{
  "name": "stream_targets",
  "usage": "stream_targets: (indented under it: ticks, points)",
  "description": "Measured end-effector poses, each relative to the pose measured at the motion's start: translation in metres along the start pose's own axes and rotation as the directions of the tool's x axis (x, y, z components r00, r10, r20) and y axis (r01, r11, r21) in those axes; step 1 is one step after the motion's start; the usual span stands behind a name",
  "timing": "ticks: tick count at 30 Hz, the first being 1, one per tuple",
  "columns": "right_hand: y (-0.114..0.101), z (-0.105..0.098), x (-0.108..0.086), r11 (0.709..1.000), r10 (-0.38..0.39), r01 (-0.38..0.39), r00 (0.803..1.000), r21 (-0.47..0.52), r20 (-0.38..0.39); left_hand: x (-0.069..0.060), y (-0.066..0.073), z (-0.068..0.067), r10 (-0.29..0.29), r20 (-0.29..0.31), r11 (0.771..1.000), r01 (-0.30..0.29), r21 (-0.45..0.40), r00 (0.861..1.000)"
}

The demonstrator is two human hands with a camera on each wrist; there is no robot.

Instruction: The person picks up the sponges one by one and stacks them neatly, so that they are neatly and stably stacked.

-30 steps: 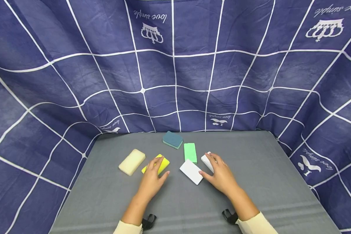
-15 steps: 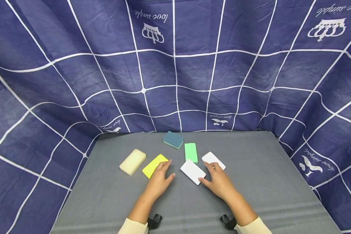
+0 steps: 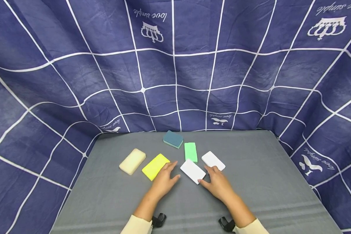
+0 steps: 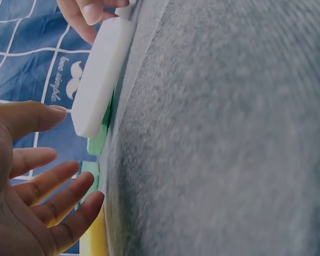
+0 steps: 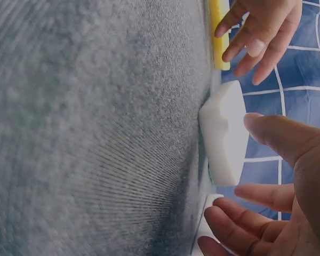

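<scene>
A white block-shaped sponge (image 3: 192, 171) lies at a slant on the grey cloth between the two hands. My left hand (image 3: 163, 182) hovers between it and a yellow sponge (image 3: 155, 167), fingers spread and holding nothing. In the left wrist view, a gap separates the left thumb from the white sponge (image 4: 102, 77). My right hand (image 3: 217, 184) is at the white sponge's right end, thumb and index finger apart around its corner. Whether the right thumb touches the sponge (image 5: 224, 133) cannot be told. A second white sponge (image 3: 213, 160) lies just beyond the right fingers.
A green sponge (image 3: 190, 152) lies right behind the middle white one. A dark teal sponge (image 3: 173, 139) is farther back, and a cream sponge (image 3: 132, 161) sits at the left. A blue checked curtain (image 3: 175, 71) encloses the table (image 3: 251, 162) at the back and sides.
My left hand has moved right, off the yellow sponge toward the middle white one. My right hand has drawn back, uncovering the second white sponge. The sponges look unmoved.
</scene>
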State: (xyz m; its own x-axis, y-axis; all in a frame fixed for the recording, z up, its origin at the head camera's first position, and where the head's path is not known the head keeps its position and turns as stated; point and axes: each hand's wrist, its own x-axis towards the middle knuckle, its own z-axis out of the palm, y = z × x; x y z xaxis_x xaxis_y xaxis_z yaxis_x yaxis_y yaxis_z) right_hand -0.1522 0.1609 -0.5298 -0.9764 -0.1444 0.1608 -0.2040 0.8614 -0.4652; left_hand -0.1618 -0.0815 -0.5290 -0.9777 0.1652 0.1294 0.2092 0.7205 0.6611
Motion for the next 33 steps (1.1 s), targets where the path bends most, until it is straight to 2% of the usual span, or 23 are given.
stream_targets:
  ticks: [5, 12, 18, 26, 33]
  points:
    - [-0.003, 0.002, -0.001, 0.999, -0.016, 0.016, 1.000, 0.029, 0.012, 0.001, 0.001, 0.004, 0.020, 0.013, 1.000, -0.020, 0.010, 1.000]
    - [-0.007, 0.004, -0.003, 0.998, -0.008, 0.007, 1.000, 0.057, 0.022, 0.000, -0.003, 0.008, 0.084, -0.020, 0.996, -0.084, 0.010, 0.996]
    - [-0.007, 0.007, -0.001, 0.997, -0.005, 0.004, 1.000, 0.076, 0.017, -0.002, -0.008, 0.008, 0.084, -0.020, 0.995, -0.085, -0.049, 0.996]
    - [-0.010, 0.009, 0.003, 0.992, 0.003, -0.009, 0.999, 0.124, 0.046, -0.005, -0.010, 0.003, 0.024, 0.016, 0.997, -0.022, -0.080, 1.000]
    - [-0.010, 0.012, 0.009, 0.979, -0.029, 0.014, 0.997, 0.206, 0.069, -0.008, -0.015, -0.002, -0.005, 0.062, 0.995, 0.011, -0.098, 0.998]
